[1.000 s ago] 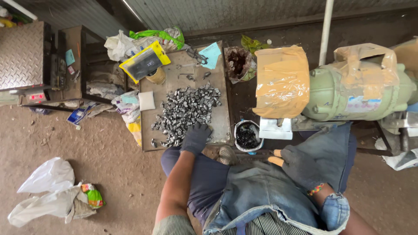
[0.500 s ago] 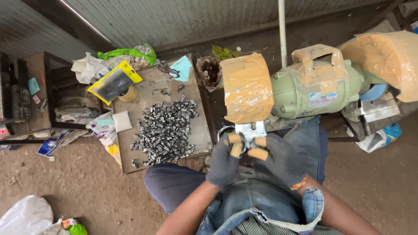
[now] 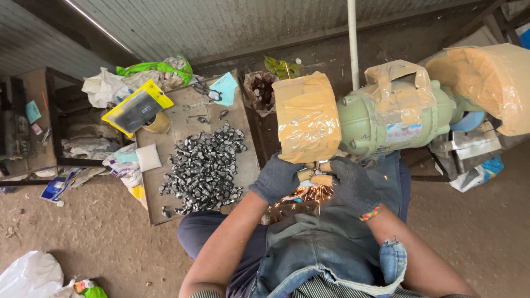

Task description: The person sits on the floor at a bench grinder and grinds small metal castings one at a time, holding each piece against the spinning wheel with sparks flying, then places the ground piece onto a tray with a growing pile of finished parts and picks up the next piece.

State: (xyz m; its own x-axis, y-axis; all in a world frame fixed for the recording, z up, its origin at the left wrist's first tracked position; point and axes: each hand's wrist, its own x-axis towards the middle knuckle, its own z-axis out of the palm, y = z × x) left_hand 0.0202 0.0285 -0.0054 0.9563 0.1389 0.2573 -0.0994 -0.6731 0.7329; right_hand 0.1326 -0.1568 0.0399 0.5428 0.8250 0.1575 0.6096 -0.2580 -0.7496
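Gloved left hand [image 3: 277,177] and gloved right hand [image 3: 350,182], fingers closed, pinch a small workpiece [image 3: 314,177] beneath the tape-wrapped wheel guard [image 3: 306,117] of a green bench grinder [image 3: 386,124], orange sparks [image 3: 309,196] falling.

Both gloved hands, left hand [image 3: 277,177] and right hand [image 3: 352,182], meet close together, fingers [image 3: 309,175] curled inward, forearms bare.

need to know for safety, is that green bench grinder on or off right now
On: orange sparks spray below the taped wheel guard of the green bench grinder, where both gloved hands, left and right, press something.
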